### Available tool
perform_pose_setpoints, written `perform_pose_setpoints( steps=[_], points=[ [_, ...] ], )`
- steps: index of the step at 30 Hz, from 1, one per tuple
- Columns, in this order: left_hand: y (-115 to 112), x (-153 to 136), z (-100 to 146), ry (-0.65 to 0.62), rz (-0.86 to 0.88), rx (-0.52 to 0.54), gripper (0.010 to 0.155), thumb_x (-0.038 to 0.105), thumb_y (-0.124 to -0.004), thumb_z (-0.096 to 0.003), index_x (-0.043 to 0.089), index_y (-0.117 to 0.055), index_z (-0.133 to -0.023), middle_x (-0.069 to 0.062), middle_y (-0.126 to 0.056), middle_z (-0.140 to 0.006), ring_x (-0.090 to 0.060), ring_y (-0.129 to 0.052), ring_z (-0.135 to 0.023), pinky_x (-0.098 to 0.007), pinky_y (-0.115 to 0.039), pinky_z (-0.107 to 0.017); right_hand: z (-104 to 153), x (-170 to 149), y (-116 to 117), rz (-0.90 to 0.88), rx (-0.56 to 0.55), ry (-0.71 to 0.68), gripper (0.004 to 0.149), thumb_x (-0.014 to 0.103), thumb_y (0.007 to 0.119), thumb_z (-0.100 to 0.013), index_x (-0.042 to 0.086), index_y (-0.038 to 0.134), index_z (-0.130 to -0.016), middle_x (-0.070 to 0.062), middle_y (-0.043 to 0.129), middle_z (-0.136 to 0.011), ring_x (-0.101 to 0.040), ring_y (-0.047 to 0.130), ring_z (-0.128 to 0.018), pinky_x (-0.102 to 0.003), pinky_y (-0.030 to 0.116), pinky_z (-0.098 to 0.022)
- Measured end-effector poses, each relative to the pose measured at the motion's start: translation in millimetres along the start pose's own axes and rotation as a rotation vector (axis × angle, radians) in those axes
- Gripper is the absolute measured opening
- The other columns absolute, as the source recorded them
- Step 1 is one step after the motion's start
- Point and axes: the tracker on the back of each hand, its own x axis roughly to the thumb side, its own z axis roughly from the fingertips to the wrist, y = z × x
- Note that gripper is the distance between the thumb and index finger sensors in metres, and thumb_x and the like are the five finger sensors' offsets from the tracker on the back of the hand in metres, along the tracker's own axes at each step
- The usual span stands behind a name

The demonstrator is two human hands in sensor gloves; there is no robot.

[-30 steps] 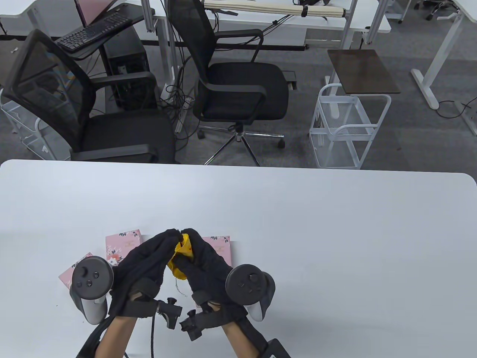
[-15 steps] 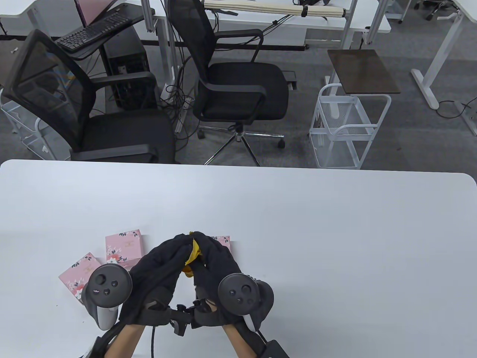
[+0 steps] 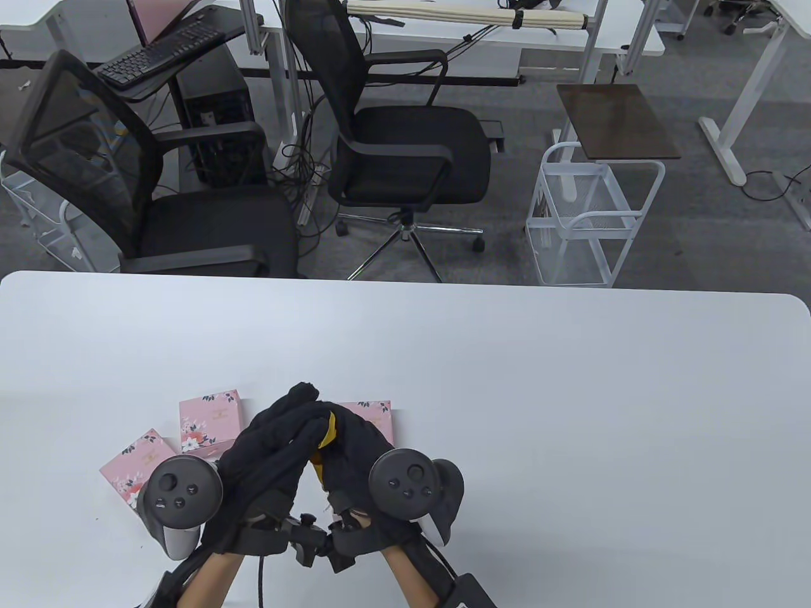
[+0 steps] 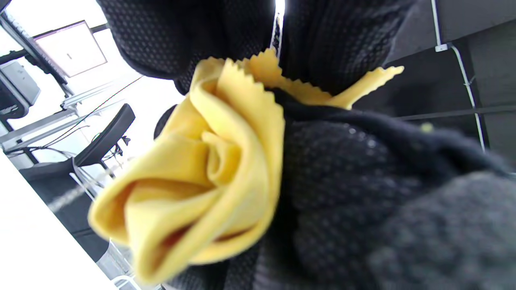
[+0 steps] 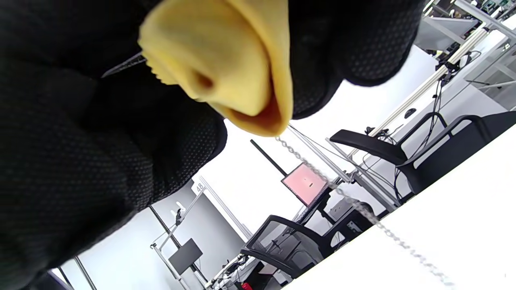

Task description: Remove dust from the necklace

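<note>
Knit-gloved hands, left hand (image 3: 269, 443) and right hand (image 3: 351, 446), pinch a crumpled zigzag-edged yellow cloth (image 4: 201, 169) around a fine chain (image 5: 342, 193).

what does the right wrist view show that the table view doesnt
Only the right wrist view shows the necklace chain, a thin silver line hanging out of the yellow cloth toward the table. Only the table view shows the three pink floral boxes behind the hands, and both trackers. Both show the yellow cloth bunched between the left hand and right hand.
</note>
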Motion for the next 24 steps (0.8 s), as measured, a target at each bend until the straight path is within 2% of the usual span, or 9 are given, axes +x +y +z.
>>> perform_pose_setpoints(
  steps=[3, 7, 9, 11, 13, 20, 24],
  points=[
    [2, 1, -1, -0.011, 0.006, -0.003, 0.037, 0.045, -0.087, -0.0557, 0.025, -0.094, -0.086, -0.009, -0.088, -0.103, -0.033, -0.087, -0.088, -0.052, -0.078, -0.062, -1, -2, -4, -0.002, 0.002, 0.006, 0.038, 0.025, 0.076, -0.062, 0.009, 0.077, -0.095, -0.02, 0.092, -0.082, -0.037, 0.095, -0.061, -0.055, 0.077, -0.055],
    [5, 0, -2, -0.005, 0.022, -0.026, 0.037, 0.045, -0.087, -0.0558, 0.025, -0.094, -0.087, -0.008, -0.09, -0.101, -0.032, -0.088, -0.088, -0.052, -0.078, -0.062, -2, -5, -5, -0.01, 0.032, 0.016, 0.038, 0.033, 0.076, -0.062, 0.009, 0.08, -0.092, -0.017, 0.095, -0.076, -0.035, 0.096, -0.056, -0.054, 0.078, -0.053],
    [6, -1, -3, -0.005, 0.02, -0.03, 0.037, 0.044, -0.088, -0.0558, 0.025, -0.095, -0.087, -0.007, -0.09, -0.101, -0.032, -0.088, -0.087, -0.052, -0.078, -0.061, -2, -5, -4, -0.015, 0.046, 0.013, 0.037, 0.031, 0.076, -0.062, 0.009, 0.08, -0.092, -0.018, 0.094, -0.078, -0.036, 0.095, -0.058, -0.055, 0.077, -0.054],
    [7, -1, -3, -0.005, 0.03, -0.034, 0.037, 0.044, -0.088, -0.0556, 0.025, -0.095, -0.087, -0.007, -0.091, -0.1, -0.032, -0.088, -0.088, -0.052, -0.078, -0.062, -3, -5, -4, 0.023, 0.088, 0.009, 0.036, 0.027, 0.076, -0.063, 0.012, 0.078, -0.095, -0.019, 0.091, -0.085, -0.039, 0.094, -0.064, -0.056, 0.075, -0.056],
    [7, -1, -3, -0.003, 0.037, -0.036, 0.037, 0.044, -0.088, -0.0557, 0.025, -0.095, -0.087, -0.006, -0.091, -0.1, -0.032, -0.088, -0.088, -0.052, -0.078, -0.062, -3, -5, -3, 0.045, 0.071, 0.004, 0.037, 0.023, 0.077, -0.062, 0.013, 0.077, -0.097, -0.02, 0.088, -0.09, -0.041, 0.092, -0.068, -0.057, 0.074, -0.057],
    [10, -1, -4, -0.004, 0.047, -0.052, 0.037, 0.045, -0.087, -0.0556, 0.027, -0.094, -0.087, -0.004, -0.094, -0.097, -0.031, -0.089, -0.087, -0.052, -0.078, -0.062, -3, -10, 2, 0.11, 0.064, 0.01, 0.037, 0.035, 0.078, -0.062, 0.012, 0.081, -0.09, -0.016, 0.094, -0.077, -0.036, 0.095, -0.059, -0.054, 0.076, -0.054],
    [14, -1, -4, -0.01, 0.055, -0.046, 0.037, 0.045, -0.088, -0.0555, 0.027, -0.094, -0.088, -0.004, -0.095, -0.097, -0.031, -0.088, -0.087, -0.052, -0.078, -0.062, -5, -12, 6, 0.114, 0.121, -0.003, 0.036, 0.029, 0.077, -0.063, 0.013, 0.079, -0.094, -0.018, 0.092, -0.083, -0.038, 0.093, -0.064, -0.055, 0.075, -0.056]
  ],
)
